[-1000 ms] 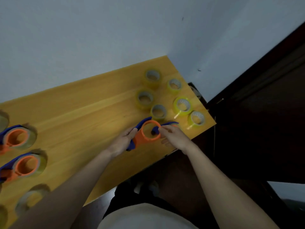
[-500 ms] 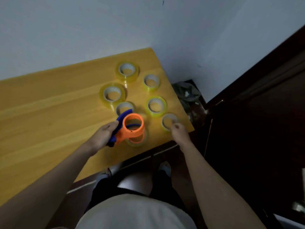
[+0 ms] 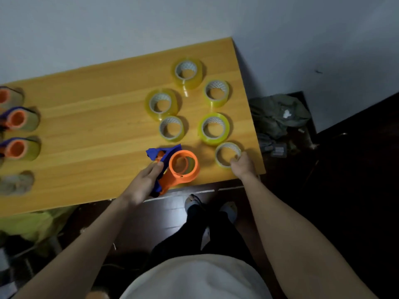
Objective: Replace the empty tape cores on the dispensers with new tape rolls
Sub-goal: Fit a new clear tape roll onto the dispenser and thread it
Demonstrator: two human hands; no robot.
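My left hand (image 3: 145, 182) grips the blue handle of an orange and blue tape dispenser (image 3: 172, 167), held just above the near edge of the wooden table (image 3: 97, 130); its orange spool ring is bare. My right hand (image 3: 241, 166) pinches the rim of a thin, nearly used-up tape core (image 3: 227, 154) lying at the table's near right corner. Several yellowish clear tape rolls lie beyond, among them one (image 3: 213, 128) right behind the core and one (image 3: 171, 128) behind the dispenser.
At the left edge stand dispensers loaded with tape (image 3: 18, 119) (image 3: 19, 148), plus a blurred roll (image 3: 16, 183). The table's right edge drops to a dark floor with a grey-green bundle (image 3: 278, 115). My legs and feet (image 3: 212, 209) are below the near edge.
The view swung and came closer. My right hand left the dispenser, moved to the near right corner and now pinches the thin core there. My left hand still holds the dispenser.
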